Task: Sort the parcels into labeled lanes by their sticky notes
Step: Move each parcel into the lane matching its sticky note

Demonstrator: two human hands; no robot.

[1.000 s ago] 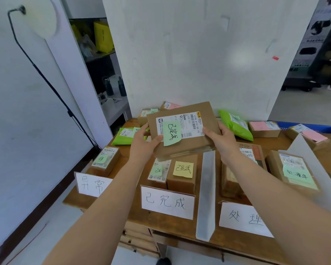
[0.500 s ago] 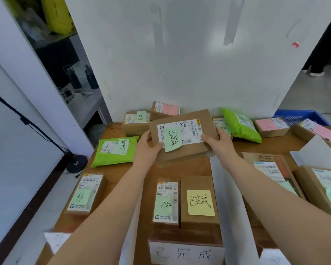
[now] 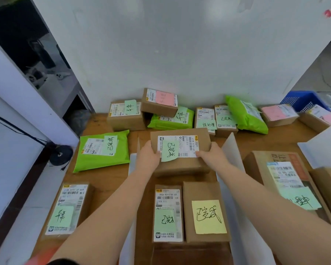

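The wooden counter fills the lower two thirds of the frame, backed by a white wall panel. Three white divider strips are seen on it: one left of centre, one right of centre, and one at the right edge.

Three green poly mailers are counted: a large one at centre left, one at upper centre and one at upper right. Brown cardboard parcels number at least ten; the largest lies at the right. A blue basket is seen at the upper right edge.

The held parcel, at frame centre, is a flat brown box with a white barcoded shipping label and a pale green sticky note with black handwriting, its lower edge hanging past the label. It is held between the two central dividers, beyond two parcels lying side by side at lower centre: one with a green note and one with a yellow note. Whether it touches the counter cannot be told.

The left hand grips the parcel's left edge, thumb on top near the note; the right hand grips its right edge, thumb on the label. The remaining fingers are hidden beneath the box.
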